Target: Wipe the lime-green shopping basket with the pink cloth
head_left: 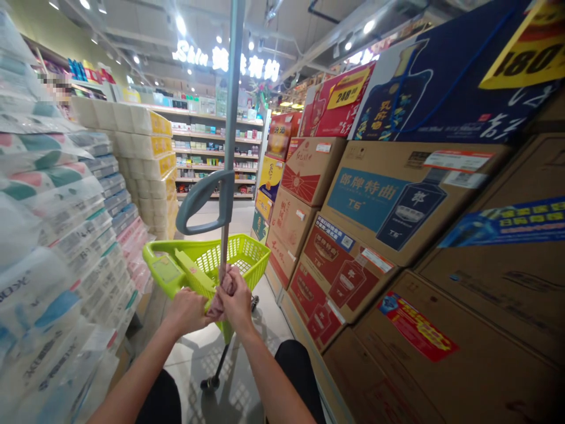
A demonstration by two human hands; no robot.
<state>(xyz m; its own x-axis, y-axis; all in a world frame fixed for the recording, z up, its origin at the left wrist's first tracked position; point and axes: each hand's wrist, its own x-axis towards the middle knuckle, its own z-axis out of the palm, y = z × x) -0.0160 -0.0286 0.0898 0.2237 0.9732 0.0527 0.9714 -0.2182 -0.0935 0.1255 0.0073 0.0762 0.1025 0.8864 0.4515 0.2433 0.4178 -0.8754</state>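
A green shopping basket cart (205, 277) stands in front of me, with a grey upright pole (230, 118) and a grey looped handle (205, 201). My right hand (236, 299) is closed on a crumpled pinkish cloth (218, 307), pressed around the lower part of the pole. Beside it, my left hand (188, 313) is closed at the near side of the basket, with the cloth's other end at its fingers. Some of the cloth is hidden behind my fingers.
Stacked cartons (384, 200) line the right side closely. Plastic-wrapped tissue packs (53, 235) and pale paper rolls (132, 153) are piled on the left. Stocked shelves (216, 138) stand beyond the cart. A black caster (210, 384) rests on the tiled floor (247, 377).
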